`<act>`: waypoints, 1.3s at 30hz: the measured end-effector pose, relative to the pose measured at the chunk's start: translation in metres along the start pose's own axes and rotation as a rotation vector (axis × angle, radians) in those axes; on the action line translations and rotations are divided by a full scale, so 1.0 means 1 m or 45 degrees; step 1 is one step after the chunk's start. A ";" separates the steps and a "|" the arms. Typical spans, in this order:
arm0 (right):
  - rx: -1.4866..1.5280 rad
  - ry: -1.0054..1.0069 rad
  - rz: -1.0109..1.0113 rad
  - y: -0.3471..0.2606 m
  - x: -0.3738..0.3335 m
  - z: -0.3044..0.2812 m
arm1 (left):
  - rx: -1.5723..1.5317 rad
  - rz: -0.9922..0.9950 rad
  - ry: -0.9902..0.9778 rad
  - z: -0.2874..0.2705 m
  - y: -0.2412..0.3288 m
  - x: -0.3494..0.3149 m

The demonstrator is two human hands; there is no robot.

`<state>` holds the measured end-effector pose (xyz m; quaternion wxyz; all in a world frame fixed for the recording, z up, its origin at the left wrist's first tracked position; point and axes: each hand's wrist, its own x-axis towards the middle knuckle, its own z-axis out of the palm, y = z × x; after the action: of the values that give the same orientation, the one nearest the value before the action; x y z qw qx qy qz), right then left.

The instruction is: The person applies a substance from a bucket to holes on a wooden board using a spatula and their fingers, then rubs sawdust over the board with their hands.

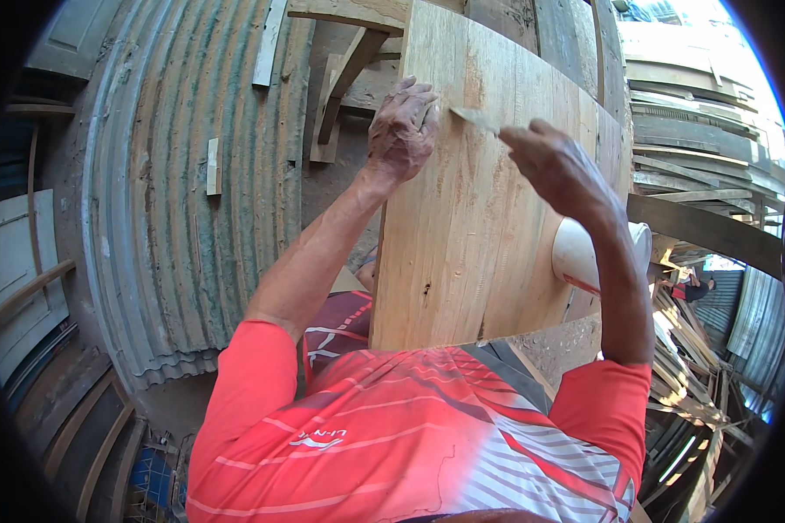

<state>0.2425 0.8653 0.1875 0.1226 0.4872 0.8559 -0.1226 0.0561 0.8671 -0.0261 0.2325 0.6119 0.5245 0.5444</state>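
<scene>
A wide pale wooden board (462, 253) stretches away in front of me, with a few dark knots and rough brownish streaks on its face. My right hand (545, 166) is closed around a flat, thin-bladed tool that looks like a putty knife (474, 119). Its blade points left, over the far part of the board. My left hand (401, 129) is at the board's left edge with its fingers curled in; whatever lies inside them is hidden. A white bucket (576, 250) is by the board's right side, partly behind my right forearm.
Corrugated metal sheets (235, 261) lie to the left, with a small wood offcut (214, 166) on them. Curved timber (344, 83) sits beyond my left hand. Stacked planks (698, 131) fill the far right, and loose lumber (698, 383) is piled nearer on the right.
</scene>
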 end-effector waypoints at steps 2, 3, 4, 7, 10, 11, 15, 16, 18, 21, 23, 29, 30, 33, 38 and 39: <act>-0.016 0.029 0.027 -0.004 -0.026 -0.003 | -0.019 -0.008 -0.043 0.004 0.005 0.000; 0.010 0.002 0.097 -0.002 -0.023 -0.009 | -0.014 -0.008 -0.044 0.004 0.005 0.001; 0.037 -0.025 0.163 0.003 -0.016 -0.013 | -0.004 -0.010 -0.041 0.003 0.004 0.001; -0.073 0.347 -0.006 0.040 0.027 -0.022 | -0.014 0.009 -0.057 0.003 0.008 0.003; -0.088 0.396 0.030 0.081 0.076 -0.016 | -0.025 0.039 -0.065 0.006 0.008 0.005; -0.040 0.387 0.038 0.084 0.088 -0.010 | -0.022 0.043 -0.062 0.006 0.007 0.005; -0.009 0.127 0.084 0.066 0.056 -0.002 | -0.021 0.019 -0.036 0.004 0.005 0.004; -0.026 0.010 0.118 0.051 0.035 -0.004 | -0.037 -0.002 -0.033 0.003 0.005 0.004; 0.094 -0.075 0.174 0.017 -0.005 -0.004 | -0.085 -0.032 -0.018 0.003 0.004 0.001; 0.193 -0.059 0.140 -0.001 -0.050 0.000 | -0.182 -0.055 0.009 0.004 0.001 0.001; 0.174 -0.007 0.177 0.001 -0.045 -0.009 | -0.255 -0.085 0.014 0.006 0.004 0.002; 0.036 0.232 -0.018 0.007 0.023 -0.004 | -0.306 -0.072 0.009 0.004 0.004 0.004; 0.029 0.186 -0.012 0.003 0.025 -0.003 | -0.298 -0.062 0.012 0.004 0.003 0.004; 0.066 0.010 -0.007 -0.011 -0.003 0.003 | -0.275 -0.056 0.038 0.005 0.001 0.003; 0.052 -0.124 0.092 -0.029 -0.068 -0.002 | -0.246 -0.085 0.025 0.006 0.001 0.001; 0.068 -0.067 0.095 -0.025 -0.067 -0.005 | -0.238 -0.085 0.017 0.006 0.003 0.000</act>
<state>0.2536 0.8010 0.2168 0.1367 0.5185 0.8300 -0.1534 0.0628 0.8683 -0.0254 0.3030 0.5661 0.4931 0.5870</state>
